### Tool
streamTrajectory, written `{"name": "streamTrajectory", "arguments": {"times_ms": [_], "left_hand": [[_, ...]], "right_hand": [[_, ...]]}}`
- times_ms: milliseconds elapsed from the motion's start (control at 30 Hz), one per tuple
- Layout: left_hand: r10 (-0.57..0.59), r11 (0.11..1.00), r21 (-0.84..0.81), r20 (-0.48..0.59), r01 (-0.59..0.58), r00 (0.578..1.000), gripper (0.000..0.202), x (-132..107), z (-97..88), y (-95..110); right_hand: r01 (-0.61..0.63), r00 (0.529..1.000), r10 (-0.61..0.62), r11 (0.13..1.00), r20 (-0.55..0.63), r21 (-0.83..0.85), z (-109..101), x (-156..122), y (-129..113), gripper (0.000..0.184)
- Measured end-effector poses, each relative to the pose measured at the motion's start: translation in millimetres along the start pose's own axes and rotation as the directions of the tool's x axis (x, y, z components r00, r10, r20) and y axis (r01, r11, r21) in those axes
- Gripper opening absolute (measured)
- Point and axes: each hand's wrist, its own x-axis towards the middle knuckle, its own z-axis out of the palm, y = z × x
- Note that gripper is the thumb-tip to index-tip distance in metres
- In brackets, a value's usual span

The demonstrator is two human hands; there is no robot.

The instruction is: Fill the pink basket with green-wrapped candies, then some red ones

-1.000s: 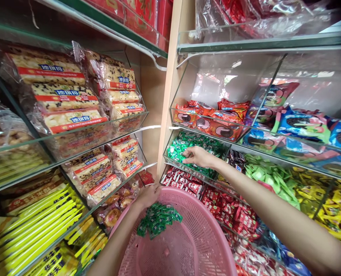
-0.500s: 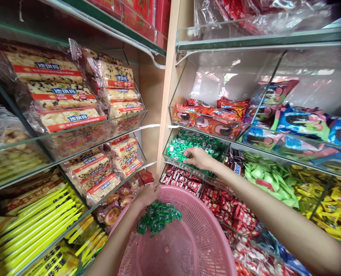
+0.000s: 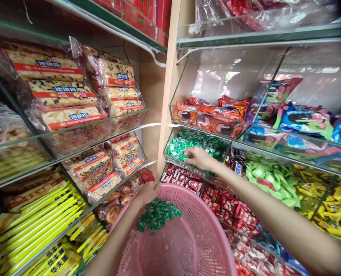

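With its fingers over the far left rim, my left hand [image 3: 148, 192] grips a pink plastic basket [image 3: 216, 222]. Inside, near that hand, lies a pile of green-wrapped candies [image 3: 159, 216]. My right hand [image 3: 198, 158] reaches over the glass front of a shelf bin full of the same green-wrapped candies [image 3: 199, 138]. Its fingers are curled together, pinching at candy by the front left of the bin; how many pieces are between them is hidden.
Glass-fronted shelves meet at a wooden post [image 3: 167, 92]. Sachima packs [image 3: 64, 90] fill the left shelves. To the right are orange packets [image 3: 210, 115], Snickers bars [image 3: 235, 163] and light-green packets [image 3: 271, 180]. Red-wrapped sweets [image 3: 228, 203] lie below, beside the basket.
The view has shifted very slightly. Both hands keep their places, the left at the basket rim and the right in the candy bin.
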Motion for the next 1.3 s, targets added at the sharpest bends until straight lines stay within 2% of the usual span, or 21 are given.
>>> {"name": "streamTrajectory", "arguments": {"times_ms": [200, 467, 567, 700, 767, 867, 967, 1100, 1300], "left_hand": [[-0.011, 1.0, 0.003, 0.002, 0.011, 1.0, 0.048, 1.1, 0.1, 0.9], [0.002, 1.0, 0.015, -0.008, -0.002, 1.0, 0.047, 2.9, 2.1, -0.8], [0.008, 1.0, 0.02, -0.007, -0.007, 1.0, 0.047, 3.3, 2.3, -0.5], [0.014, 1.0, 0.02, 0.004, -0.014, 1.0, 0.047, 4.2, 2.9, -0.1], [0.02, 1.0, 0.02, 0.007, -0.02, 1.0, 0.046, 4.5, 3.5, -0.3], [0.007, 1.0, 0.021, 0.007, -0.007, 1.0, 0.046, 4.4, 4.9, -1.2], [-0.008, 1.0, 0.026, 0.001, 0.008, 1.0, 0.047, 3.8, 6.2, -2.7], [0.016, 0.999, 0.049, -0.018, -0.015, 1.0, 0.046, 2.7, 6.7, -4.7], [0.019, 0.999, 0.047, -0.016, -0.018, 1.0, 0.046, 1.4, 5.6, -4.7]], "right_hand": [[0.009, 0.997, -0.006, 0.999, -0.075, 0.04, -2.3, -2.2, 1.0, 0.012], [-0.006, 0.989, 0.018, 0.996, -0.148, 0.085, -17.7, -5.6, 3.9, 0.023], [0.008, 0.986, 0.014, 0.992, -0.168, 0.13, -27.0, -14.2, -8.7, 0.025], [0.146, 0.981, -0.105, 0.954, -0.165, 0.263, -27.8, -36.3, -40.9, 0.025], [0.197, 0.98, -0.174, 0.913, -0.096, 0.356, -13.4, -48.2, -54.1, 0.022], [0.174, 0.955, -0.269, 0.855, 0.129, 0.489, 28.5, -63.3, -60.1, 0.016], [0.08, 0.896, -0.253, 0.9, 0.364, 0.428, 76.6, -76.4, -53.7, 0.009], [0.193, 0.874, -0.255, 0.964, 0.414, 0.185, 117.0, -94.8, -45.1, 0.01], [0.361, 0.857, -0.324, 0.932, 0.399, -0.018, 137.7, -112.3, -41.9, 0.014]]}}
